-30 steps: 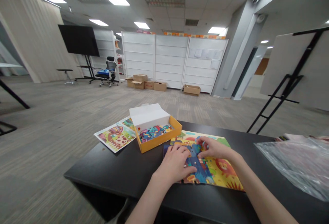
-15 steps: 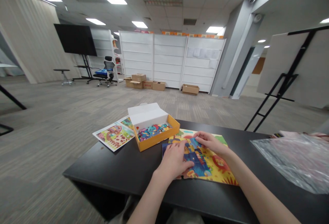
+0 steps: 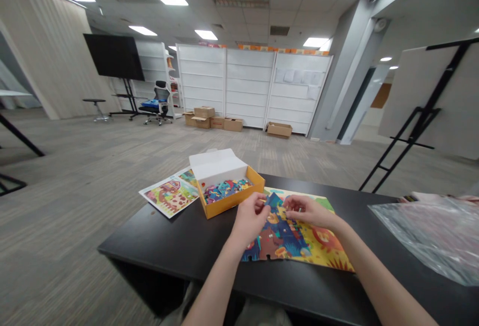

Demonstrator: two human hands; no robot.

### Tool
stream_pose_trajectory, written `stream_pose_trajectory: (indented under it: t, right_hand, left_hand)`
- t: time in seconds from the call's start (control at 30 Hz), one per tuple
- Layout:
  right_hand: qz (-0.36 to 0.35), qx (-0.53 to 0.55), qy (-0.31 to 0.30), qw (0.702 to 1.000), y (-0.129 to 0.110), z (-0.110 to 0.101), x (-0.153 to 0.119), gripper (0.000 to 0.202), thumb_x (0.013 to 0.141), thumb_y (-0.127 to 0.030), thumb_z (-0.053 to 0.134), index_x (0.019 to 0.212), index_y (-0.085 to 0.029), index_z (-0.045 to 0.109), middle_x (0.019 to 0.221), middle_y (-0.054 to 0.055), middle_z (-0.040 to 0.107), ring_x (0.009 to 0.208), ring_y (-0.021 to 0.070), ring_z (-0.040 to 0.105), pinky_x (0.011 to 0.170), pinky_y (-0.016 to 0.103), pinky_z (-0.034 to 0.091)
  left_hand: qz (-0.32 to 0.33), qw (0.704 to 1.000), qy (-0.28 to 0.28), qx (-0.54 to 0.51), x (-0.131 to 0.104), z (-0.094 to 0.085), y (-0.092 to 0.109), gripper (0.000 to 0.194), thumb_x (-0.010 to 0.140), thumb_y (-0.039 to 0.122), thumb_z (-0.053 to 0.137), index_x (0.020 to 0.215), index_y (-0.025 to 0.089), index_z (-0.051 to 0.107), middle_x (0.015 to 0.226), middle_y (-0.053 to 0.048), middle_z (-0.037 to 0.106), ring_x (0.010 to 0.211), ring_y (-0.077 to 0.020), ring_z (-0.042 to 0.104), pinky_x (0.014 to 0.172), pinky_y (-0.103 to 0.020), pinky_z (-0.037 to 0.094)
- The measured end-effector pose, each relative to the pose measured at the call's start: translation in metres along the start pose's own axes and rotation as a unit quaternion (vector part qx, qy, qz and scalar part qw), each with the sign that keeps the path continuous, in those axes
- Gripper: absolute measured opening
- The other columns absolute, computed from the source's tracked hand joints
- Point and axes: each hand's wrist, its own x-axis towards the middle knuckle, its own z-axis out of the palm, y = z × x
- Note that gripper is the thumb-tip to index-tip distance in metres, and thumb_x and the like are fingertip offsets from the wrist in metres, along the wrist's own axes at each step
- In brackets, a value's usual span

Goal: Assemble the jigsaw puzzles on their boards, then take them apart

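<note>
A colourful jigsaw puzzle (image 3: pixel 294 236) lies partly joined on the table, dark blue pieces over a yellow picture with a lion. Above its upper left part, my left hand (image 3: pixel 250 220) pinches a blue puzzle piece (image 3: pixel 274 200) between thumb and fingers, tilted up off the puzzle. My right hand (image 3: pixel 309 211) is just to the right of that piece, fingers bent together over the puzzle's upper part. Whatever lies between its fingertips is too small to make out. Just beyond my left hand stands an open yellow box (image 3: pixel 226 207) holding many loose puzzle pieces (image 3: pixel 226 189).
Printed picture sheets (image 3: pixel 170 196) lie left of the box, partly under it. A clear plastic bag (image 3: pixel 430 236) covers the right end of the black table (image 3: pixel 168 246). Farther off are cardboard boxes (image 3: pixel 234 125), an office chair (image 3: pixel 159 101) and a whiteboard stand (image 3: pixel 415 131).
My left hand has lifted from lying flat on the puzzle and now pinches a blue piece. My right hand has drawn slightly down. The view has shifted a little.
</note>
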Motion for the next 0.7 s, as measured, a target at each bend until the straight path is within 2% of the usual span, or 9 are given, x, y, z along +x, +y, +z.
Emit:
stream_pose_trajectory:
  t: [0.1, 0.17, 0.23, 0.3, 0.4, 0.47, 0.57, 0.63, 0.7]
  right_hand:
    - [0.049, -0.089, -0.052, 0.993, 0.0, -0.008, -0.007, 0.044, 0.07, -0.052, 0.081, 0.095, -0.019, 0.067, 0.078, 0.001, 0.065, 0.072, 0.0186, 0.059, 0.066, 0.03, 0.046]
    - [0.078, -0.125, -0.071, 0.987, -0.001, -0.011, -0.011, 0.052, 0.063, -0.048, 0.086, 0.103, -0.019, 0.069, 0.088, 0.003, 0.068, 0.08, 0.0214, 0.061, 0.07, 0.031, 0.048]
    - [0.091, -0.153, -0.08, 0.981, -0.002, -0.013, -0.014, 0.062, 0.057, -0.043, 0.089, 0.112, -0.022, 0.068, 0.106, 0.005, 0.069, 0.093, 0.0255, 0.062, 0.08, 0.033, 0.049]
    - [0.095, -0.173, -0.086, 0.976, -0.002, -0.014, -0.016, 0.067, 0.055, -0.041, 0.09, 0.117, -0.024, 0.068, 0.118, 0.006, 0.067, 0.104, 0.0283, 0.061, 0.089, 0.035, 0.047]
    - [0.099, -0.177, -0.091, 0.975, -0.003, -0.014, -0.015, 0.067, 0.057, -0.041, 0.089, 0.118, -0.024, 0.067, 0.121, 0.005, 0.066, 0.108, 0.0292, 0.06, 0.093, 0.036, 0.046]
    - [0.098, -0.169, -0.091, 0.976, -0.003, -0.014, -0.014, 0.063, 0.057, -0.04, 0.089, 0.115, -0.024, 0.067, 0.12, 0.005, 0.066, 0.109, 0.0295, 0.059, 0.094, 0.037, 0.045]
    - [0.095, -0.154, -0.084, 0.98, -0.002, -0.013, -0.013, 0.062, 0.055, -0.036, 0.091, 0.11, -0.024, 0.068, 0.116, 0.005, 0.067, 0.106, 0.0297, 0.059, 0.091, 0.038, 0.045]
    - [0.083, -0.137, -0.074, 0.984, -0.001, -0.013, -0.013, 0.06, 0.053, -0.034, 0.091, 0.107, -0.024, 0.067, 0.11, 0.004, 0.068, 0.099, 0.0277, 0.06, 0.086, 0.036, 0.046]
    - [0.071, -0.112, -0.066, 0.989, -0.001, -0.011, -0.013, 0.055, 0.054, -0.032, 0.091, 0.101, -0.024, 0.066, 0.099, 0.002, 0.067, 0.089, 0.023, 0.059, 0.076, 0.032, 0.047]
  left_hand:
    - [-0.067, 0.985, 0.07, -0.145, 0.008, -0.018, 0.007, 0.014, 0.074, 0.016, 0.077, 0.082, 0.015, 0.064, 0.068, -0.001, 0.069, 0.063, -0.0156, 0.069, 0.063, -0.024, 0.055]
    - [-0.085, 0.954, 0.145, -0.25, 0.011, -0.028, 0.015, 0.018, 0.076, 0.016, 0.079, 0.085, 0.015, 0.064, 0.074, -0.003, 0.073, 0.07, -0.0155, 0.072, 0.069, -0.024, 0.057]
    - [-0.089, 0.914, 0.201, -0.34, 0.012, -0.033, 0.022, 0.018, 0.079, 0.013, 0.077, 0.09, 0.014, 0.063, 0.088, -0.006, 0.076, 0.084, -0.0153, 0.075, 0.08, -0.025, 0.059]
    - [-0.111, 0.891, 0.204, -0.391, 0.01, -0.032, 0.026, 0.019, 0.081, 0.009, 0.075, 0.095, 0.013, 0.063, 0.098, -0.01, 0.076, 0.095, -0.0159, 0.074, 0.09, -0.027, 0.057]
    - [-0.161, 0.901, 0.139, -0.379, 0.007, -0.022, 0.025, 0.028, 0.081, 0.01, 0.077, 0.105, 0.012, 0.064, 0.105, -0.014, 0.076, 0.103, -0.0194, 0.073, 0.098, -0.033, 0.056]
    - [-0.159, 0.936, 0.082, -0.302, 0.003, -0.015, 0.021, 0.031, 0.08, 0.014, 0.078, 0.108, 0.012, 0.065, 0.109, -0.016, 0.075, 0.106, -0.0219, 0.071, 0.101, -0.036, 0.054]
    - [-0.091, 0.99, -0.031, -0.103, -0.004, -0.006, 0.015, 0.026, 0.081, 0.019, 0.074, 0.105, 0.012, 0.069, 0.109, -0.015, 0.074, 0.103, -0.0238, 0.071, 0.098, -0.038, 0.054]
    - [-0.033, 0.993, -0.102, 0.038, -0.011, -0.002, 0.012, 0.024, 0.082, 0.021, 0.07, 0.104, 0.015, 0.071, 0.109, -0.012, 0.074, 0.102, -0.0247, 0.07, 0.095, -0.039, 0.054]
    - [0.007, 0.976, -0.15, 0.159, -0.017, 0.0, 0.011, 0.025, 0.08, 0.024, 0.069, 0.104, 0.019, 0.073, 0.108, -0.008, 0.074, 0.102, -0.0256, 0.068, 0.093, -0.039, 0.053]
